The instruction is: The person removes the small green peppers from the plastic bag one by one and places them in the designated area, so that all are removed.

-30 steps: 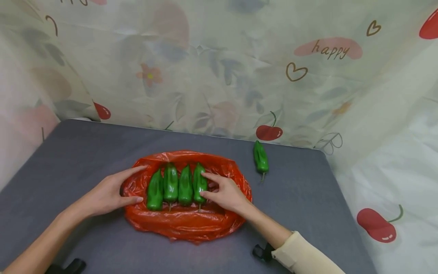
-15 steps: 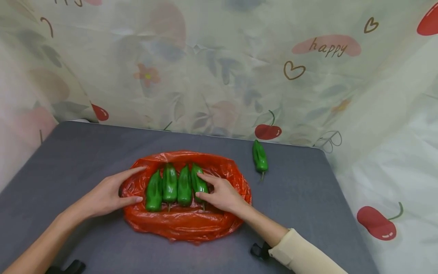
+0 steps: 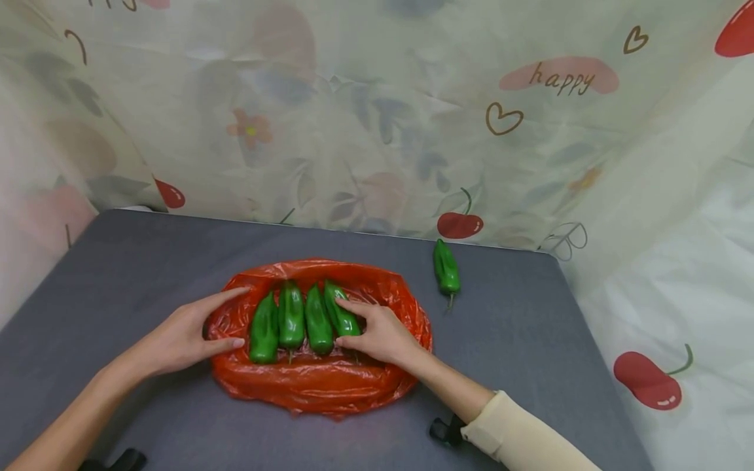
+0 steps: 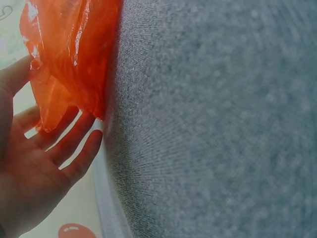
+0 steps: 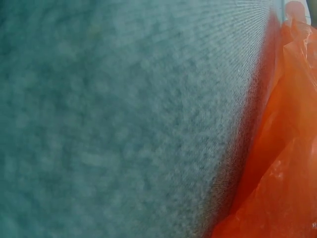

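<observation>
In the head view, several green peppers lie side by side in an orange-red plastic bag [image 3: 306,386] whose mouth is spread wide. My right hand [image 3: 383,330] holds the rightmost pepper [image 3: 340,313] between thumb and forefinger. That pepper slants, its stem end toward me and right, beside another pepper [image 3: 319,324]. At the bag's left rim is my left hand [image 3: 182,333], thumb and forefinger spread and touching the plastic. The left wrist view has its fingers [image 4: 81,158] extended loosely along the bag [image 4: 74,54]. No part of my right hand shows in the right wrist view, only bag [image 5: 282,173] and cloth.
Another green pepper [image 3: 446,268] lies on the grey tabletop [image 3: 506,327] near the far edge, right of the bag. A patterned curtain [image 3: 353,98] hangs behind the table. Black straps [image 3: 446,432] show near the forearms.
My right hand has shifted slightly left, and the rightmost pepper has turned from nearly straight to slanted. The pepper beside it has tilted too. My left hand stays at the bag's rim.
</observation>
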Motion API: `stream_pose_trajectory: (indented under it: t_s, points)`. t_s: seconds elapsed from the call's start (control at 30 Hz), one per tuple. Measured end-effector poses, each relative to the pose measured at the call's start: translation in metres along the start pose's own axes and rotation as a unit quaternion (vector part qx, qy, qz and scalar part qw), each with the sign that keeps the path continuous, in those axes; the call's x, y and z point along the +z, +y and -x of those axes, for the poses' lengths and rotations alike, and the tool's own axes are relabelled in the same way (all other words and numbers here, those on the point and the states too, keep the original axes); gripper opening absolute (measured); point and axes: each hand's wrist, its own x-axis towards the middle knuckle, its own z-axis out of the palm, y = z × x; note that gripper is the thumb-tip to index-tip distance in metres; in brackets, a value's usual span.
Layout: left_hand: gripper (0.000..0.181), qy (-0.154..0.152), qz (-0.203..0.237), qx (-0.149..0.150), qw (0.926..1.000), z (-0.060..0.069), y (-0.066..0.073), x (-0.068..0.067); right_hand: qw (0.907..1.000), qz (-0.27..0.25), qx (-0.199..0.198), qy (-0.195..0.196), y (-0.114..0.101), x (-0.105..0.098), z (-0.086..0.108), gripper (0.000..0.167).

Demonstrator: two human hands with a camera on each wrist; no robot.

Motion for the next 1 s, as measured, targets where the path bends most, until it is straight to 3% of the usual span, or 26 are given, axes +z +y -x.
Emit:
stream_pose_trajectory:
  t_s: [0.57,1.0]
  points:
    - [0.080,0.002,-0.001,0.001,1.0000,0.000,0.000,0.000,0.9986,-0.052,-0.001,0.004,0.005,-0.005,0.004,0.062]
    - [0.081,0.003,-0.001,0.000,1.0000,-0.001,0.001,0.000,0.9959,-0.089,-0.011,-0.012,0.005,-0.024,0.014,0.062]
